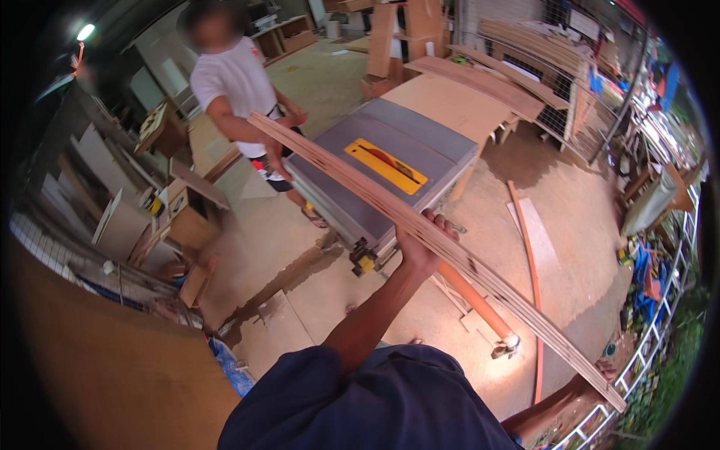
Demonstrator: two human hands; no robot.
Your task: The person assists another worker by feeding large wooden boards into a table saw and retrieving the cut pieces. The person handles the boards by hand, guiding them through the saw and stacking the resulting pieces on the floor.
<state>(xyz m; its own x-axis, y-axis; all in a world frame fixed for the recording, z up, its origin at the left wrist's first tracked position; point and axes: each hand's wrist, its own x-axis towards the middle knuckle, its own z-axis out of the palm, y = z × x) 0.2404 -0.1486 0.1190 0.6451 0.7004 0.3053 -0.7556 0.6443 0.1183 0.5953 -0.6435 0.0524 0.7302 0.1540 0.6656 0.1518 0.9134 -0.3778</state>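
Observation:
A long bundle of several thin wooden strips runs slantwise across the view, over the front of a table saw. My left hand is closed round the bundle near its middle, fingers wrapped over the far side. Close to the strips' lower right end, my right hand grips them, fingertips showing past the far edge. Beside the saw, a co-worker in a white T-shirt has one hand at the bundle's far end. The saw's top carries a yellow insert plate with a red piece along its slot.
A brown board lies on the pale table behind the saw. An orange pipe and a long narrow strip are on the floor. Stacked planks stand at the back right, a white ladder at the right, cabinets and panels at the left.

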